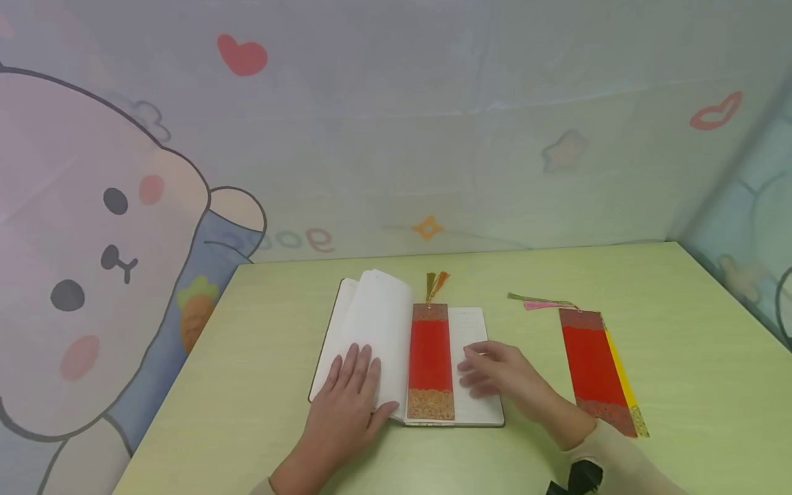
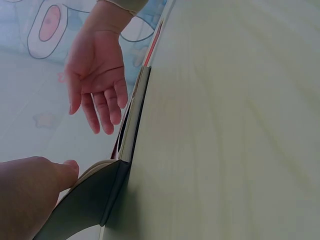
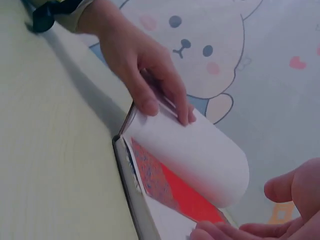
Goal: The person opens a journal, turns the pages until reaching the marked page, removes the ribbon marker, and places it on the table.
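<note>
A notebook with a dark cover lies spread on the table. My left hand rests on its left pages, fingers straight, and those pages bulge upward. Along the inner side of the right page lies a red bookmark with gold patterned ends; its green and orange tassels stick out past the top edge. Over the right page hovers my right hand, fingers loosely bent and holding nothing. In the left wrist view, the right hand shows its bare palm above the notebook's edge.
To the right of the notebook, a second red bookmark overlaps a yellow bookmark. Their green and pink tassels stretch leftward. A printed cloth backdrop rises behind the table.
</note>
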`<move>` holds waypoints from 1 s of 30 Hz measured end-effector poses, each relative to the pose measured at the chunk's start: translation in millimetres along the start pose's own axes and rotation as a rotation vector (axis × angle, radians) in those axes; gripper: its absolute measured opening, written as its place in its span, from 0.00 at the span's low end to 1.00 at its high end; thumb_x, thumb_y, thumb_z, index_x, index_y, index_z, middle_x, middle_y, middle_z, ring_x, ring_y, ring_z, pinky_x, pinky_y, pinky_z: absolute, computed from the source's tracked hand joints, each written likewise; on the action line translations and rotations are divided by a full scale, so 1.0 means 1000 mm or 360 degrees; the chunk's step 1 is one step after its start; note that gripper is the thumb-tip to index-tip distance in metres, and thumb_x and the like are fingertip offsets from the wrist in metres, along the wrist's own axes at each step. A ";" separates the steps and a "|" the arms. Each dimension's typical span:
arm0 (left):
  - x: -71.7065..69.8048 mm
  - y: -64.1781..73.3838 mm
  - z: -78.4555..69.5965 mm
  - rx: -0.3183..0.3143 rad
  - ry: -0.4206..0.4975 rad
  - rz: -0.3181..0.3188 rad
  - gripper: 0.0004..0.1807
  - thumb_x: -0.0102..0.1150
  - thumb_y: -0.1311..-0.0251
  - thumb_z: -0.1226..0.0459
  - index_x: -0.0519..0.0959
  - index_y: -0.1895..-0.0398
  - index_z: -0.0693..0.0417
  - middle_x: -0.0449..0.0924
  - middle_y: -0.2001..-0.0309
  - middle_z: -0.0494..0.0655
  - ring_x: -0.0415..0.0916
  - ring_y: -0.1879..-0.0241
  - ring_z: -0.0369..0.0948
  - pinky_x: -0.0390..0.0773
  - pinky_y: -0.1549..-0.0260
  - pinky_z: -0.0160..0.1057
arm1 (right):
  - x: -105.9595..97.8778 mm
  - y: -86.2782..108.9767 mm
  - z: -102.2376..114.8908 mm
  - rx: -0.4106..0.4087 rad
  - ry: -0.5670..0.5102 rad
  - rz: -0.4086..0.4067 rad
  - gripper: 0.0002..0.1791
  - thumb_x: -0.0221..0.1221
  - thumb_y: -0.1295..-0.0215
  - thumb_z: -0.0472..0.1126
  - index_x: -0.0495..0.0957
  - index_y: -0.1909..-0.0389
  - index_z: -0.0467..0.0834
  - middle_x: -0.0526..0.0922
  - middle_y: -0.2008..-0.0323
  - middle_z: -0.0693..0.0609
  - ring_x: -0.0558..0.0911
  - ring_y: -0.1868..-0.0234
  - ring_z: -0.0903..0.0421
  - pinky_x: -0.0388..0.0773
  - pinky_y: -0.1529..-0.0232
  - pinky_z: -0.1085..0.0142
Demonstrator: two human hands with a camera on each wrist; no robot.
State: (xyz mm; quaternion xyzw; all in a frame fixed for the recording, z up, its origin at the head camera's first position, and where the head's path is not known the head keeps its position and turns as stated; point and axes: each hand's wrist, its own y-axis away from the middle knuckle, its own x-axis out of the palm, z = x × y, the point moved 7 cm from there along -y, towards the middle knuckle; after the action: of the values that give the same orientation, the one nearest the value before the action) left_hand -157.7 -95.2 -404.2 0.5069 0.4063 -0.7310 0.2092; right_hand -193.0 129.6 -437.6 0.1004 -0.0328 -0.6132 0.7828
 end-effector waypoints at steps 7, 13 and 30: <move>0.000 0.000 0.000 -0.0012 -0.0007 -0.0004 0.35 0.56 0.43 0.46 0.71 0.42 0.66 0.64 0.37 0.62 0.57 0.35 0.56 0.57 0.38 0.51 | 0.005 0.000 -0.005 0.0235 -0.0235 -0.0066 0.34 0.57 0.37 0.51 0.62 0.41 0.29 0.78 0.53 0.37 0.80 0.55 0.44 0.79 0.58 0.55; -0.001 0.000 0.000 -0.0027 -0.0019 0.0014 0.35 0.55 0.42 0.46 0.71 0.43 0.67 0.65 0.37 0.62 0.57 0.35 0.55 0.57 0.38 0.51 | 0.010 -0.002 -0.003 0.0295 -0.0328 -0.0074 0.33 0.53 0.33 0.48 0.59 0.39 0.28 0.76 0.50 0.34 0.79 0.52 0.42 0.79 0.59 0.53; 0.004 0.001 0.001 -0.0075 0.0026 0.0092 0.35 0.53 0.41 0.46 0.70 0.42 0.67 0.64 0.37 0.62 0.57 0.35 0.55 0.57 0.38 0.52 | 0.020 -0.014 -0.002 0.0489 -0.0536 -0.0129 0.27 0.55 0.34 0.47 0.65 0.43 0.30 0.76 0.51 0.37 0.78 0.54 0.44 0.77 0.55 0.52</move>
State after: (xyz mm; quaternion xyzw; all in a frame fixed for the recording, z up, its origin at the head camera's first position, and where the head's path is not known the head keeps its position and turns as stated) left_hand -159.3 -96.3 -407.8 0.5193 0.4102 -0.7106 0.2389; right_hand -200.6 107.5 -444.0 0.1160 -0.2519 -0.6400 0.7166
